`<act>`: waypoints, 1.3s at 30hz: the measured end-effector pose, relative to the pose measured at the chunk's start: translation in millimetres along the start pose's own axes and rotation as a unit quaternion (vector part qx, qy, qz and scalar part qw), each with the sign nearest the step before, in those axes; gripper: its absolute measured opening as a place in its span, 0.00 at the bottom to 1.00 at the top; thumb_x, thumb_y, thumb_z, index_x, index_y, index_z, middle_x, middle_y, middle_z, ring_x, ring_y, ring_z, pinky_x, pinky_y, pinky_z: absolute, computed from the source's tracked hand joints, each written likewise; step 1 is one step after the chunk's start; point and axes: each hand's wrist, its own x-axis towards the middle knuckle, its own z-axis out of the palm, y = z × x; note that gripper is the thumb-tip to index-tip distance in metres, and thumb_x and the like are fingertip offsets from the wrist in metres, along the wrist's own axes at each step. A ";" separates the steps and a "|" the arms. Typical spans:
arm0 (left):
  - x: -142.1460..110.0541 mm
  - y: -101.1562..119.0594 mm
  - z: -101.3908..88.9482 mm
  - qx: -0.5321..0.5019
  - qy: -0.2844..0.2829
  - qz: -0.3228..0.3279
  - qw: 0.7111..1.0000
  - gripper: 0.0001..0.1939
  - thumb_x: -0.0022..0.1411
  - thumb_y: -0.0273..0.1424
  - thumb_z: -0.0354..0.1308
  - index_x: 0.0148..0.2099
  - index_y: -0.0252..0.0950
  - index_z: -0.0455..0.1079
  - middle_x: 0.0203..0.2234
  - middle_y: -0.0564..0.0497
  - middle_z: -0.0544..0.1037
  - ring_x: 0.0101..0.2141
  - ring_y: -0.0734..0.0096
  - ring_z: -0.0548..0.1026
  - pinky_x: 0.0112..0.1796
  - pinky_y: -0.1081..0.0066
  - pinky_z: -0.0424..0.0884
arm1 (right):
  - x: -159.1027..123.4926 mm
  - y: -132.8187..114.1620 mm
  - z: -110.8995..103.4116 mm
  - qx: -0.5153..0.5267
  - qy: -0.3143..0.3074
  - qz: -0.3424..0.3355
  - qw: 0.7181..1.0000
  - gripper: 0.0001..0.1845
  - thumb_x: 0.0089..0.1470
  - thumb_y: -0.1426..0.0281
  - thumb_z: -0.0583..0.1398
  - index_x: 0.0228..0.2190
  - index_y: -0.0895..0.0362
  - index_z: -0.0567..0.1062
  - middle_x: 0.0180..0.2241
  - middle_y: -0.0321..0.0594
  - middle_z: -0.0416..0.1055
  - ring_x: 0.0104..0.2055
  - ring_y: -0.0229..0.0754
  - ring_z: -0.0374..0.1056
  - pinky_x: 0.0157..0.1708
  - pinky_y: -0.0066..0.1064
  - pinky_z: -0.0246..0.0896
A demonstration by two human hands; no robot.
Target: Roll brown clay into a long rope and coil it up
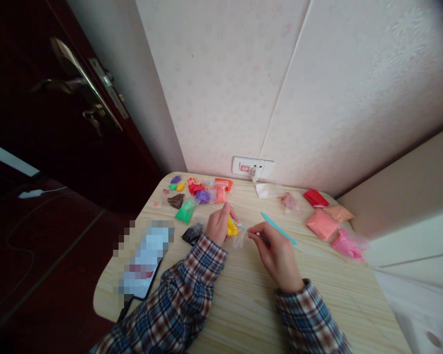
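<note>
Yellow bag [232,227] in grip of left hand [218,225], teal tool [244,228] in right hand [278,254], back table edge [245,183] beyond

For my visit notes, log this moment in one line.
Left hand: holds yellow packet; right hand: pinches thin tool; table: blue tool

Desk [243,314] against wall [221,98]; door [107,157] left of desk. Socket [243,164] on wall just above desk's rear edge, plug [255,173] in it. Mid-desk: clay bag [232,228] in left hand [218,227], stick [243,228] in right hand [276,253]. Modelling knife [280,229] flat just beyond right hand. Clay grape bunch [175,179] in rear left corner; clay packets [204,196] between it and left hand, one packet [192,233] just left of left hand. Phone [146,260] near left edge. More packets [322,223] at rear right.
</note>
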 end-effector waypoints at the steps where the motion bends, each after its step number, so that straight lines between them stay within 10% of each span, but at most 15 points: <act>1: 0.3 0.5 -0.5 0.010 -0.003 0.007 1.000 0.32 0.57 0.57 0.39 0.21 0.35 0.63 0.09 0.56 0.62 0.11 0.79 0.59 0.14 0.76 0.50 | 0.6 0.8 -1.8 0.008 -0.012 0.001 1.000 0.05 0.57 0.70 0.54 0.30 0.54 0.68 0.25 0.35 0.70 0.27 0.38 0.66 0.26 0.29 0.63; 9: 5.6 1.5 -7.1 0.071 -0.072 0.048 0.994 0.35 0.57 0.57 0.33 0.15 0.36 0.60 0.09 0.55 0.58 0.15 0.77 0.58 0.20 0.73 0.52 | 4.7 2.2 -18.1 0.059 -0.109 0.026 0.992 0.06 0.56 0.68 0.55 0.28 0.55 0.69 0.23 0.34 0.69 0.25 0.37 0.64 0.24 0.27 0.59; 16: 7.7 3.9 -10.3 0.082 -0.081 0.047 0.992 0.32 0.59 0.54 0.35 0.19 0.36 0.62 0.13 0.55 0.61 0.18 0.76 0.61 0.21 0.74 0.56 | 2.0 1.5 -14.1 0.017 -0.063 0.020 0.998 0.05 0.58 0.69 0.52 0.32 0.55 0.68 0.27 0.35 0.71 0.29 0.37 0.67 0.28 0.27 0.61; 25: 7.1 -3.3 -11.0 0.114 -0.062 0.088 0.988 0.19 0.64 0.38 0.40 0.48 0.35 0.65 0.34 0.48 0.73 0.20 0.77 0.64 0.19 0.75 0.62 | 3.7 6.2 -13.3 -0.094 -0.026 0.066 0.993 0.11 0.59 0.65 0.50 0.33 0.55 0.70 0.24 0.36 0.72 0.25 0.39 0.67 0.24 0.27 0.55; 30: 6.8 -5.5 -7.4 0.166 -0.106 0.245 0.949 0.28 0.48 0.17 0.44 0.52 0.37 0.63 0.49 0.45 0.67 0.45 0.64 0.68 0.45 0.65 0.67 | 4.9 5.2 -13.0 -0.090 0.008 0.110 0.990 0.11 0.58 0.65 0.51 0.32 0.56 0.70 0.23 0.36 0.72 0.23 0.39 0.67 0.24 0.27 0.53; 39: 8.0 -12.0 -1.7 0.302 -0.069 0.245 0.919 0.16 0.45 0.17 0.51 0.39 0.36 0.64 0.36 0.48 0.67 0.40 0.64 0.67 0.44 0.64 0.66 | 3.0 5.6 -11.4 -0.089 -0.044 0.068 0.993 0.11 0.59 0.65 0.50 0.32 0.55 0.70 0.23 0.35 0.71 0.23 0.39 0.66 0.24 0.28 0.54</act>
